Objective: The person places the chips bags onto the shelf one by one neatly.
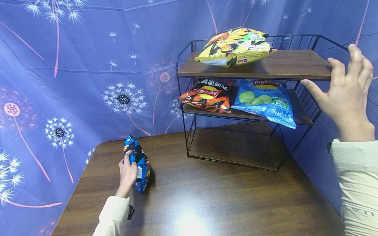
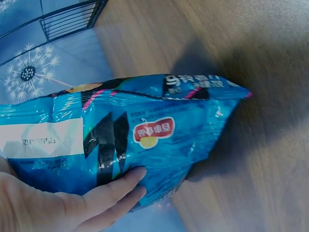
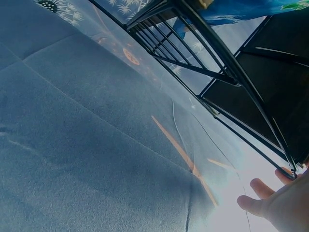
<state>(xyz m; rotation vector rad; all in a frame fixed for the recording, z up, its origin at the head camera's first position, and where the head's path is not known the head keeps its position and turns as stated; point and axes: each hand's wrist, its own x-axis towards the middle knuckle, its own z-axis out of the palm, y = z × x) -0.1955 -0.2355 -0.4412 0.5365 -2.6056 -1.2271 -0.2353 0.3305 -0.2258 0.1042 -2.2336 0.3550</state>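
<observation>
My left hand [image 1: 128,171] grips a blue and black bag of chips [image 1: 141,165] at the left of the table. The left wrist view shows its fingers [image 2: 116,191] along the side of the bag [image 2: 149,111], which carries a small red logo; the thumb is hidden. At the right, my right hand [image 1: 349,88] has its fingers spread around the top right corner of a black wire rack [image 1: 317,39]. In the right wrist view, its fingertips meet or nearly meet the rack's frame; contact is hard to tell.
A yellow chip bag [image 1: 236,49] lies on the rack's top shelf. An orange and black chip bag [image 1: 206,95] and a light blue chip bag [image 1: 265,101] rest on the middle shelf. The rack's bottom shelf [image 1: 230,146] is at the back of the wooden table [image 1: 236,196].
</observation>
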